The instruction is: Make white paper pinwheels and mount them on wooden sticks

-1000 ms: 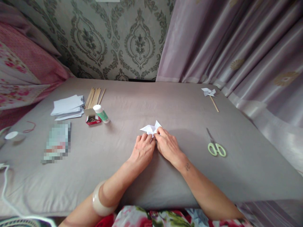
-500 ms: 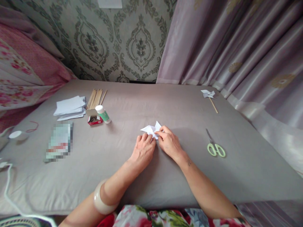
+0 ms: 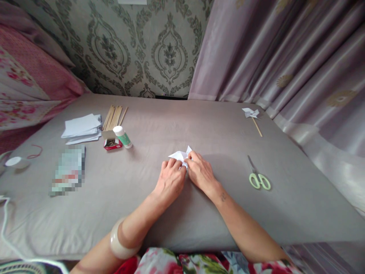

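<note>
A white paper pinwheel (image 3: 180, 155) with pointed blades lies on the grey cloth in front of me, its near part covered by my fingers. My left hand (image 3: 171, 178) is closed on its near left side, fingers curled down. From the right, my right hand (image 3: 202, 170) presses thumb and fingers together on the paper close to its centre. The fingertips of both hands nearly meet there. Whether a pin is between them is hidden. Off to the right, scissors (image 3: 258, 179) with pale green handles lie with their tip pointing away from me.
A finished pinwheel (image 3: 251, 113) on a stick lies far right. At the left are a paper stack (image 3: 81, 127), wooden sticks (image 3: 113, 118), a small red box (image 3: 112, 144) of small metal pieces, a glue stick (image 3: 123, 137) and a blurred packet (image 3: 68, 169). A white cable (image 3: 5, 224) runs along the left edge.
My right hand has shifted slightly left and closed in over the pinwheel's centre, covering more of it. The left hand stays on the paper. The view has tilted a little.
</note>
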The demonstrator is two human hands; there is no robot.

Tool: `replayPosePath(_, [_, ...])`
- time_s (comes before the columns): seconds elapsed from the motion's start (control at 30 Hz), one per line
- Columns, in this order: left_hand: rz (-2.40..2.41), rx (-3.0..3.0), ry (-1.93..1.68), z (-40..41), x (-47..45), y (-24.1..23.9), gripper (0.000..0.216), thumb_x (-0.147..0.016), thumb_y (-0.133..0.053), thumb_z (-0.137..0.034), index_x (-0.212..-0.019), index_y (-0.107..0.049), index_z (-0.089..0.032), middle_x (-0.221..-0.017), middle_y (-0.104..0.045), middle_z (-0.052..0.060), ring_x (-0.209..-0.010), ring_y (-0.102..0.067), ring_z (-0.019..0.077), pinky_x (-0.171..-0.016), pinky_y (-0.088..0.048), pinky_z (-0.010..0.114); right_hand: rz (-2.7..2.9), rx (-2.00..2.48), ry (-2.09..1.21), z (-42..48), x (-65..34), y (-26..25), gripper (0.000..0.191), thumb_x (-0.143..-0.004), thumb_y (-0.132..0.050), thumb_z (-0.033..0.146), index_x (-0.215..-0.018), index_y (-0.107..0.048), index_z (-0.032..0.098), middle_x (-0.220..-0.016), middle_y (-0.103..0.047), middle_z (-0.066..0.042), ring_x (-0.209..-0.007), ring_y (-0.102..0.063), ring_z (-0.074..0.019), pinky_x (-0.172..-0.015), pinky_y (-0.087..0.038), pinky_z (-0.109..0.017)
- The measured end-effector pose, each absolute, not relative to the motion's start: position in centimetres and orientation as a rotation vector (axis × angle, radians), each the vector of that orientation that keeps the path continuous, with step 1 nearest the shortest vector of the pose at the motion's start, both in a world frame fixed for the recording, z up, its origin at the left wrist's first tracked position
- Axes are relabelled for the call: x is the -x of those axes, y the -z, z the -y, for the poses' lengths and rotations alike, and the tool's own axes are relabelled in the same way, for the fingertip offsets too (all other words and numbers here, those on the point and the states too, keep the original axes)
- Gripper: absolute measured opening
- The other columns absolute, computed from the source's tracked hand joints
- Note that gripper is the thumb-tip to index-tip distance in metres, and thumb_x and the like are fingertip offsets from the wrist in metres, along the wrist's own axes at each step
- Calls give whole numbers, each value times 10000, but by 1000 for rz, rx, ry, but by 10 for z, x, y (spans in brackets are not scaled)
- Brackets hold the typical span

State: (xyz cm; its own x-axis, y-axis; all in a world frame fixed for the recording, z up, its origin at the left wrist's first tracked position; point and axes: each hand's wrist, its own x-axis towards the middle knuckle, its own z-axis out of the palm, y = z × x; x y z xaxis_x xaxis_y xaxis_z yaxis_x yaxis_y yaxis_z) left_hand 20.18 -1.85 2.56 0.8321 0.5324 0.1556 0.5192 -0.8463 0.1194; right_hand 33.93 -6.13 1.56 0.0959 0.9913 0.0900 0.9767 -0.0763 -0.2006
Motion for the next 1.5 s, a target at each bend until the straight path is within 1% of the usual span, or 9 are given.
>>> replayPosePath(0.1, [-894,-2913,-318,14,-201,-24,186,-901,-436,-195,-861,-617,-179,-932,-632,82,-950,-506,246,-761,-347,386,1930,2127,-142,60,-342,-15,305,-912,-405,137,-1008,-686,205,-1043,-595,-89,-984,-553,-187,-733,-448,-245])
replayPosePath(0.3, [-964,-2906,-367,10,-200,-24,234,-922,-400,-217,-833,-615,-191,-904,-645,75,-917,-514,238,-748,-322,373,1587,2032,-172,63,-354,-13,326,-849,-438,104,-1024,-702,182,-1020,-623,-66,-847,-596,-149,-769,-452,-242])
replayPosePath(0.47, [-1024,-2880,-341,9,-199,-27,276,-936,-375,-240,-823,-621,-186,-898,-654,80,-913,-520,235,-748,-314,370,1599,2034,-166,67,-353,-13,308,-838,-455,110,-967,-720,201,-983,-630,-58,-777,-585,-140,-721,-452,-241])
replayPosePath(0.53, [-1044,-2875,-338,8,-199,-26,283,-938,-371,-246,-825,-622,-183,-895,-656,81,-912,-522,236,-746,-312,370,1641,2041,-166,67,-351,-13,304,-851,-455,118,-976,-717,205,-987,-624,-58,-795,-582,-143,-725,-452,-242])
replayPosePath(0.7, [-1095,-2859,-311,7,-200,-26,300,-941,-358,-245,-828,-628,-180,-885,-656,84,-906,-525,239,-746,-310,372,1747,2044,-141,66,-347,-11,283,-878,-454,142,-969,-711,219,-991,-607,-66,-936,-567,-176,-745,-453,-252])
replayPosePath(1.0, [-1159,-2853,-308,6,-199,-23,310,-937,-350,-245,-776,-607,-180,-832,-648,87,-872,-533,247,-717,-299,372,1842,2115,-132,64,-342,-15,277,-891,-440,134,-946,-698,220,-991,-594,-81,-969,-555,-192,-735,-451,-263])
replayPosePath(1.17, [-1228,-2799,-341,5,-199,-24,275,-932,-373,-286,-840,-608,-178,-870,-657,93,-879,-537,252,-729,-304,371,1840,2098,-115,63,-340,-16,286,-882,-429,123,-944,-693,213,-983,-604,-85,-987,-558,-202,-745,-449,-269])
replayPosePath(1.3, [-1325,-2728,-336,3,-199,-22,286,-916,-413,-376,-880,-613,-174,-909,-658,104,-906,-535,263,-745,-322,367,1642,2002,-185,63,-348,-13,293,-842,-448,115,-968,-695,209,-978,-633,-65,-881,-592,-165,-760,-454,-250])
replayPosePath(1.5, [-1399,-2612,-297,-2,-203,-16,263,-872,-490,-400,-841,-623,-175,-942,-655,111,-936,-550,265,-776,-350,368,1295,1910,-12,66,-364,-12,296,-798,-429,129,-931,-690,171,-891,-641,-70,-720,-570,-158,-726,-457,-264])
